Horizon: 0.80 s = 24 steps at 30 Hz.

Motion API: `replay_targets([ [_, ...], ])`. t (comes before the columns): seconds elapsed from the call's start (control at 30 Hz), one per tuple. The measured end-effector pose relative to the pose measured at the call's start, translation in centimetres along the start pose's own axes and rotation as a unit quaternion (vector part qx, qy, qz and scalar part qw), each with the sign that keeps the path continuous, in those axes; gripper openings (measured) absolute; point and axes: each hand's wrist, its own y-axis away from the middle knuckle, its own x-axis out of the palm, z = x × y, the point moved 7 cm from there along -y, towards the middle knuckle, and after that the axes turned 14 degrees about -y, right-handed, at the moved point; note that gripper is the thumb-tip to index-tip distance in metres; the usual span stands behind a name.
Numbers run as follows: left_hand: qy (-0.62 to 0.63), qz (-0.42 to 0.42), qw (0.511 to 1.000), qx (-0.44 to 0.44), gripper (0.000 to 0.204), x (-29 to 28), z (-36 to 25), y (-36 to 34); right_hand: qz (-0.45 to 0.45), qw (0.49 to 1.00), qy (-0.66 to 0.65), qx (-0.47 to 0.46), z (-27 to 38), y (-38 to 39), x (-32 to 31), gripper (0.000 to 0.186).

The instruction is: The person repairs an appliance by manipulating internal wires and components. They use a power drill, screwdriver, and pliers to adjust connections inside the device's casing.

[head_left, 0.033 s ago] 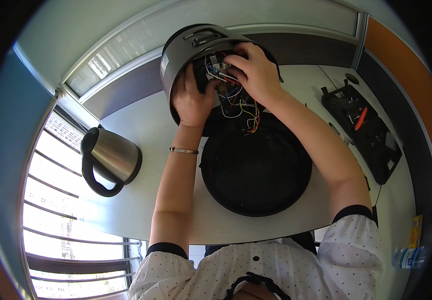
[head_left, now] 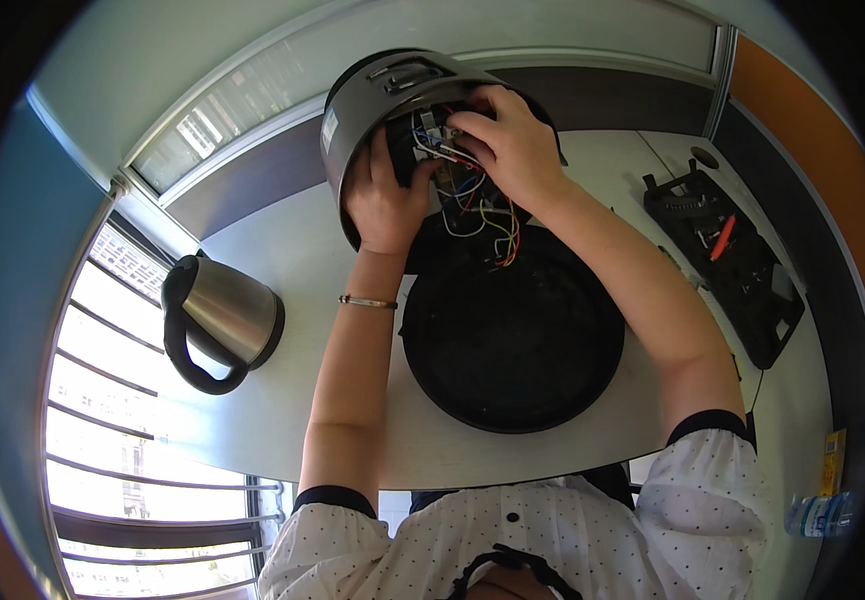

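Note:
A dark grey round appliance body [head_left: 393,92] lies tipped on its side, its open underside showing a board and several coloured wires [head_left: 493,230]. My left hand [head_left: 381,200] grips the inside left of this body, fingertips partly hidden among the dark parts. My right hand [head_left: 513,150] reaches into the upper right of the opening, fingers bent and pinched by the wiring; what exactly they hold is hidden. Below, a round black plastic base [head_left: 513,340] lies flat on the table between my forearms, with loose wire ends hanging over its far edge.
A steel kettle [head_left: 228,310] stands at the left of the white table [head_left: 283,420], beside a barred window. A black tool case [head_left: 758,300] with a red-handled tool [head_left: 723,238] lies at the right. A plastic bottle [head_left: 815,515] is at the lower right. A partition [head_left: 603,90] borders the back.

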Motion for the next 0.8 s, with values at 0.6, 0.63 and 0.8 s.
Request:
replay_targets([
  [0.6,-0.006,-0.003,1.000,0.004,0.067,0.2,-0.2,0.0,-0.034,0.996,-0.079,-0.025,0.0,0.1,-0.8,0.031],
  [0.63,-0.005,0.006,1.000,-0.009,0.066,0.3,-0.1,0.0,-0.042,0.996,-0.079,-0.021,-0.1,0.2,-0.7,0.031],
  [0.8,-0.002,0.003,1.000,-0.017,0.065,0.2,-0.1,-0.1,-0.061,0.995,-0.069,-0.036,-0.3,0.3,-0.5,0.024],
])
